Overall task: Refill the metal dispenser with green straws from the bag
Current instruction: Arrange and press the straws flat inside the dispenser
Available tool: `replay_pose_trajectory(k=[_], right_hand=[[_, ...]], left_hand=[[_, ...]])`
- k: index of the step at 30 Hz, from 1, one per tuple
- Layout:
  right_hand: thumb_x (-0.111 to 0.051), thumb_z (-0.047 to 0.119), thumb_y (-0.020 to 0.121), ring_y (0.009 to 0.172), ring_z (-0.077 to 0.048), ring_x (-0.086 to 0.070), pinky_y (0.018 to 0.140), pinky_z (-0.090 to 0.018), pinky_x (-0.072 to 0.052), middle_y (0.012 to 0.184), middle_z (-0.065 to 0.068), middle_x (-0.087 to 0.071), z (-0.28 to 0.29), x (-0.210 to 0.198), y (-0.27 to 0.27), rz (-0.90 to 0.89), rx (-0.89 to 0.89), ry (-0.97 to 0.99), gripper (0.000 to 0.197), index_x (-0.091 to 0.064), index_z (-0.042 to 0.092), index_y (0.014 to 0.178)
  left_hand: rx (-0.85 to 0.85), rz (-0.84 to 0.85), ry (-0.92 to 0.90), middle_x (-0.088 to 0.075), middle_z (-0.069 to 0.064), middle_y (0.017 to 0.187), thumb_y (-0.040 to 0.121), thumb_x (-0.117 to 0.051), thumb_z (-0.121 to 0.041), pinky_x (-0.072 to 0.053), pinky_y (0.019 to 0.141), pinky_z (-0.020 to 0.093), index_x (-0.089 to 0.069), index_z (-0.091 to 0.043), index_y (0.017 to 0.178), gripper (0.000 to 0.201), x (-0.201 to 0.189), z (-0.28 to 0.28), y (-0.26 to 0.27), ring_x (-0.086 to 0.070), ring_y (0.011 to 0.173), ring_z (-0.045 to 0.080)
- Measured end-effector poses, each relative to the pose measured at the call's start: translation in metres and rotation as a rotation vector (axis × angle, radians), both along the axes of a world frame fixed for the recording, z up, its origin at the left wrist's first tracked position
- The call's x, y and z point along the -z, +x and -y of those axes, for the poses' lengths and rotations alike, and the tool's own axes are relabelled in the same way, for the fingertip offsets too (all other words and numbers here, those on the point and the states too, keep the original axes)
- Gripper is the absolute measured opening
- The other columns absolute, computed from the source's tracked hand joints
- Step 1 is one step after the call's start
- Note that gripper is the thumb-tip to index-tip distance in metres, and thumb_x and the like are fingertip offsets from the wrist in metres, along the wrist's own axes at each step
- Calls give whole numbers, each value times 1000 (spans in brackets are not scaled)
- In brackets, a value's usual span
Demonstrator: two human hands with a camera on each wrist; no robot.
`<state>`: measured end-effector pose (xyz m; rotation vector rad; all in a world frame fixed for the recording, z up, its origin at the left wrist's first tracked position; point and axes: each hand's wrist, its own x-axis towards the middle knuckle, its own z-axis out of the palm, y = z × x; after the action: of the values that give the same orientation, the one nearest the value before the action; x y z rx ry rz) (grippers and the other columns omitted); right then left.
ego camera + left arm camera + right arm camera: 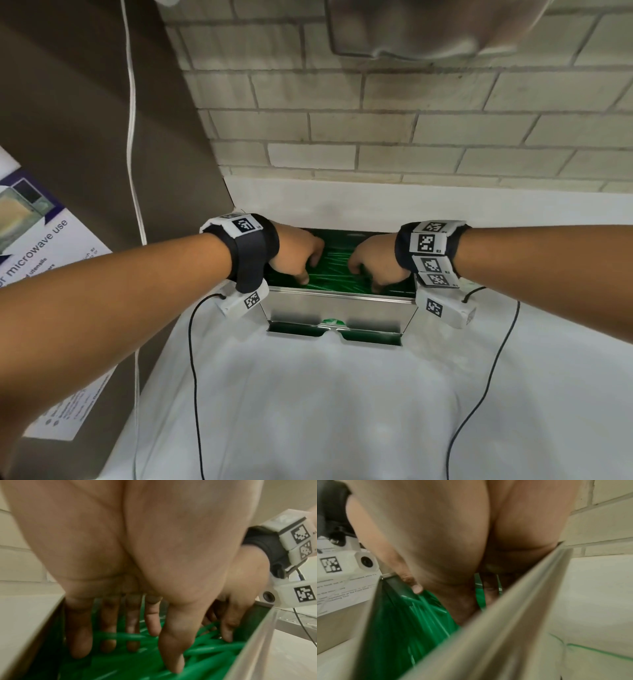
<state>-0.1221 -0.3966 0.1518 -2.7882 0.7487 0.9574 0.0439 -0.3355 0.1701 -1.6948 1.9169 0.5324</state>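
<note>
The metal dispenser [339,306] stands on a white counter against the wall, its top open. It holds a loose pile of green straws [334,270]. Both hands reach into it from above. My left hand [299,263] is at the left end; in the left wrist view its fingers [132,626] point straight down and press on the straws [205,650]. My right hand [371,265] is at the right end, its fingers [226,631] also dipped among the straws beside the front wall [255,646]. More green shows in the bottom tray [370,337]. No bag is in view.
A pale brick wall [376,130] rises right behind the dispenser. A brown appliance side [85,137] with a paper notice [51,246] and a white cord [132,137] stands to the left. The white counter [308,411] stretches toward me; black wrist cables hang over it.
</note>
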Motion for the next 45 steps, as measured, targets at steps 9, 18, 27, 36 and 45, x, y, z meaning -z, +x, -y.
replay_pose_trajectory(k=[9, 18, 27, 36, 45], right_hand=[[-58, 33, 98, 94, -20, -53, 76, -26, -42, 107, -2, -58, -2, 1, 0, 81, 106, 88, 51, -45, 12, 142], [-52, 8, 95, 120, -25, -55, 95, -30, -49, 139, -5, -53, -8, -6, 0, 7, -24, 126, 51, -51, 27, 143], [-65, 17, 90, 89, -16, -57, 71, -23, -47, 88, 10, -56, -3, -7, 1, 86, 91, 180, 46, -54, 22, 134], [-57, 23, 96, 133, -26, -47, 101, -32, -46, 153, -6, -40, 0, -4, 0, -7, 99, 133, 67, -29, 26, 156], [-67, 33, 91, 92, -18, -56, 78, -28, -46, 106, 5, -62, 1, -13, -1, 111, 92, 126, 41, -60, 19, 129]], left_hand=[[90, 8, 190, -61, -4, 116, 101, -57, -34, -42, 91, 26, -59, -21, 136, 38, -11, 0, -4, -51, 101, 14], [39, -9, 112, -58, -7, 99, 99, -60, -34, -44, 83, 26, -57, -16, 139, 44, -4, -6, 0, -54, 92, 16], [104, -32, 71, -65, 0, 105, 100, -56, -18, -39, 78, 23, -64, -10, 126, 28, 1, -12, 1, -49, 86, 15], [118, 89, -9, -70, -1, 85, 92, -66, -16, -54, 77, 30, -73, -14, 111, 21, -43, -4, -6, -61, 72, 15], [100, -1, -70, -75, -4, 113, 90, -75, -28, -53, 98, 33, -68, -24, 129, 40, -55, -5, 5, -68, 103, 13]])
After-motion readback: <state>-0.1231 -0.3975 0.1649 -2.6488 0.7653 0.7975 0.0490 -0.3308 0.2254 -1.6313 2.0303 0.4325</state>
